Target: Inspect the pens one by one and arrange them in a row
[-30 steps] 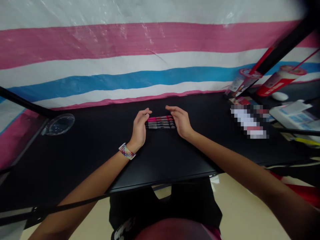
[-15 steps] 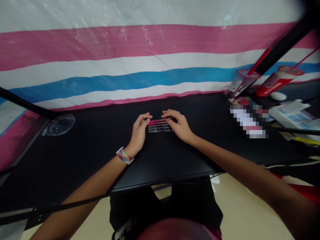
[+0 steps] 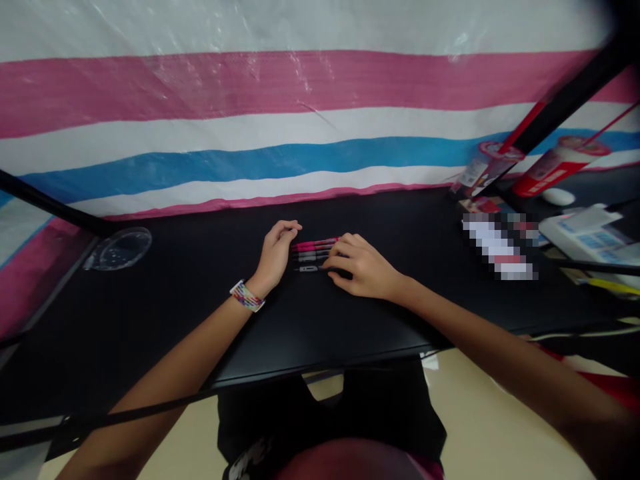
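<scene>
A short row of pens (image 3: 314, 247), pink ones at the back and dark ones nearer me, lies side by side on the black desk (image 3: 175, 300). My left hand (image 3: 274, 257), with a beaded bracelet (image 3: 246, 296) on the wrist, rests curled against the pens' left ends and holds nothing. My right hand (image 3: 365, 267) covers the right ends of the pens. Its fingertips pinch the nearest black pen (image 3: 309, 269), which lies slightly apart from the row. The right ends of the pens are hidden under that hand.
A clear plastic dish (image 3: 117, 248) sits at the desk's far left. At the right stand two red drink cups (image 3: 555, 167), a white mouse (image 3: 559, 196) and a stack of papers (image 3: 590, 233). A striped tarp (image 3: 300, 133) closes off the back.
My right hand has slid left and toward me over the pens and drawn the nearest black pen away from the row. My left hand has stayed at the left ends.
</scene>
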Tool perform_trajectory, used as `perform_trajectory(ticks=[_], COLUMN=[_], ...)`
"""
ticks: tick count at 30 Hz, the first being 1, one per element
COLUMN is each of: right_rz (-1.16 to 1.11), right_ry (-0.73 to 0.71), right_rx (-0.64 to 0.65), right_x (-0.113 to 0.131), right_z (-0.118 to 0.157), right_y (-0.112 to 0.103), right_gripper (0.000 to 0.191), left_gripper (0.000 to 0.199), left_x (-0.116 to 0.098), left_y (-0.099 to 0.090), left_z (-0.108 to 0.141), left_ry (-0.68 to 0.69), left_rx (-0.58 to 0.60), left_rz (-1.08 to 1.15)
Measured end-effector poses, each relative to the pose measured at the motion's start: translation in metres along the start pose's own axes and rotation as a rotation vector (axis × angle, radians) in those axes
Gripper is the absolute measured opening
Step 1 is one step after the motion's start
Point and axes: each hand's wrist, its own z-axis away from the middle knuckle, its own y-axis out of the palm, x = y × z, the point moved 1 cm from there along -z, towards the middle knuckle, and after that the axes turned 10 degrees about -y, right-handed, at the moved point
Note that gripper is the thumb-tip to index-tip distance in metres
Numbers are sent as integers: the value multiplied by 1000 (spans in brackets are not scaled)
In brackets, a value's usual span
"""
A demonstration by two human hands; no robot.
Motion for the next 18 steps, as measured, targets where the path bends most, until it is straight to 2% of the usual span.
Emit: perform_trajectory(ticks=[5,10,13,15,18], right_rz=[-79,-269,-308,-326,-397], right_ry=[11,51,167,254,395], right_rx=[5,-206,-339,-371,-386], right_x=[-3,-9,-21,-32,-48], right_z=[4,-2,-9,-13,-17], right_y=[4,5,3,2,2], right_gripper=[14,19,18,17,15], left_gripper=[11,21,22,17,15], left_x=[-2,-21,-32,-34,-30], left_y=[-2,-3,-1,0,-1], left_z=[3,14,18,17,11], left_ry=[23,186,313,363,360], left_rx=[23,141,215,203,143], left_rz=[-40,-233,-438,-516,-494])
